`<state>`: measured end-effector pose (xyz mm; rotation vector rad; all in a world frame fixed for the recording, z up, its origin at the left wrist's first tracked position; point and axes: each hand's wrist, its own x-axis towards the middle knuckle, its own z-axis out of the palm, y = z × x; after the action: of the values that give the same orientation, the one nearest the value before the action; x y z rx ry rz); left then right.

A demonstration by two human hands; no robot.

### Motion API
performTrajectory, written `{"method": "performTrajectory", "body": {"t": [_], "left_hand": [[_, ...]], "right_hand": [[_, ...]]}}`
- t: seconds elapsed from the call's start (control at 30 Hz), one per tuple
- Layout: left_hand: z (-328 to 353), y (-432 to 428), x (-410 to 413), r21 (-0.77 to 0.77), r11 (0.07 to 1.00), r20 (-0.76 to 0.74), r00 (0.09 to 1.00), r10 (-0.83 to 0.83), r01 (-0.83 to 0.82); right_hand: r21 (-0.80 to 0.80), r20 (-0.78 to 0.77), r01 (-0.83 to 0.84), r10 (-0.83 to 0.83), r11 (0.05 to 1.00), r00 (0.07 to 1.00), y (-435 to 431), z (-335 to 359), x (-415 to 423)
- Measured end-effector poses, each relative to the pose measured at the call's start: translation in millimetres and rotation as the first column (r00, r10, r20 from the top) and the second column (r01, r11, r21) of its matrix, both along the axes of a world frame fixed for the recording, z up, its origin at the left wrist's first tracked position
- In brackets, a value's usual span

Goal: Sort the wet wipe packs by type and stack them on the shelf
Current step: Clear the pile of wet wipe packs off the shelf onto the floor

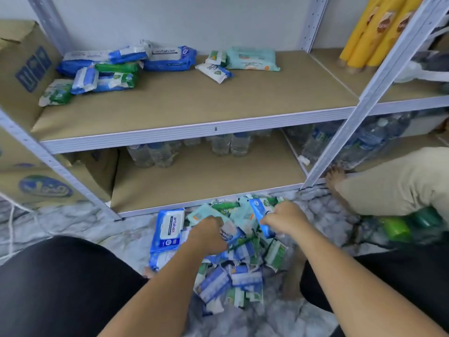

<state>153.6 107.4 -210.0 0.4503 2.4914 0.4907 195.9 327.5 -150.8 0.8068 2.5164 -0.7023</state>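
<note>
Blue pack (258, 212) is gripped in my right hand (285, 220), my left hand (209, 235) curls into the near pile (243, 280), its hold unclear; next, I think, lift it to the far-left blue group (167, 58) on the shelf (194, 132).

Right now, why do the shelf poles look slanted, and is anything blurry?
Head view: the wide lens makes the shelf posts lean and the shelf edge bow. Head view again: even light, no glare; the right hand and its blue pack look slightly smeared.

Water bottles (230, 144), cardboard box (21, 69), yellow rolls (369, 32)
</note>
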Motion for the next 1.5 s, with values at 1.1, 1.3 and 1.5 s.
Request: {"method": "performTrajectory", "body": {"t": [1.1, 1.3, 1.5], "left_hand": [[-145.3, 16.8, 61.2, -0.115, 0.986, -0.027, 0.992, -0.124, 0.120], [-84.0, 21.3, 35.9, -0.054, 0.999, -0.140, 0.990, -0.002, -0.006], [-8.5, 9.5, 2.4, -0.023, 1.000, -0.239, 0.971, 0.005, -0.011]], "right_hand": [[-0.006, 0.311, 0.237, -0.223, 0.972, 0.924, -16.0, -171.8, 71.1], [-0.026, 0.093, 0.158, -0.155, 0.987, 0.983, -22.9, -113.6, 45.0], [0.008, -0.174, 0.059, -0.057, 0.998, 0.983, -40.6, -48.0, 5.4]]}}
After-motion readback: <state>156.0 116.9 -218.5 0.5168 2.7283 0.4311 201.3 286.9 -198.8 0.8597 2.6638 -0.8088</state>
